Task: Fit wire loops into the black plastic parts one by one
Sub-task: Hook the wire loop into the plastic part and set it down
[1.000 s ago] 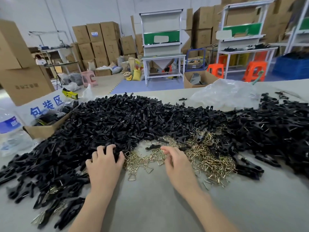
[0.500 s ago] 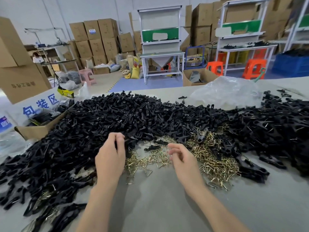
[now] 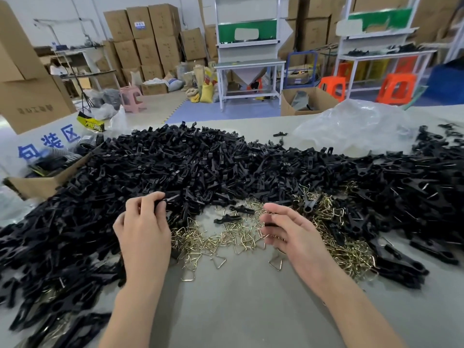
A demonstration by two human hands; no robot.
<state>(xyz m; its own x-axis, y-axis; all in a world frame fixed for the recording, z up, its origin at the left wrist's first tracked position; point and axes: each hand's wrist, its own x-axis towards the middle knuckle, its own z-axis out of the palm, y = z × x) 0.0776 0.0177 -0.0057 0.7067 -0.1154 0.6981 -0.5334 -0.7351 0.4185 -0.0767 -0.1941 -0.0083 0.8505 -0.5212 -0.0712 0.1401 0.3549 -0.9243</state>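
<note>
Head view looks down on a grey surface (image 3: 238, 310) where the left hand (image 3: 144, 229) pinches one slim black plastic part (image 3: 164, 200) between thumb and fingertips, at the near edge of a wide heap of black plastic parts (image 3: 226, 167). The right hand (image 3: 288, 229) hovers with curled fingers over the scattered brass-coloured triangular wire loops (image 3: 226, 238), which lie between the two hands and spread off to the right. Whether it has a loop pinched I cannot tell, as the fingers hide it.

The plastic part looks light and stiff, with a smooth finish that could slip. It is probably best held around its middle, leaving the end that takes the wire free. In the heap the pieces interlock, so one is likely to drag its neighbours along.

The loops look thin, light and springy, and they tangle readily. Pinching one straight side should leave the open ends clear to seat.
</note>
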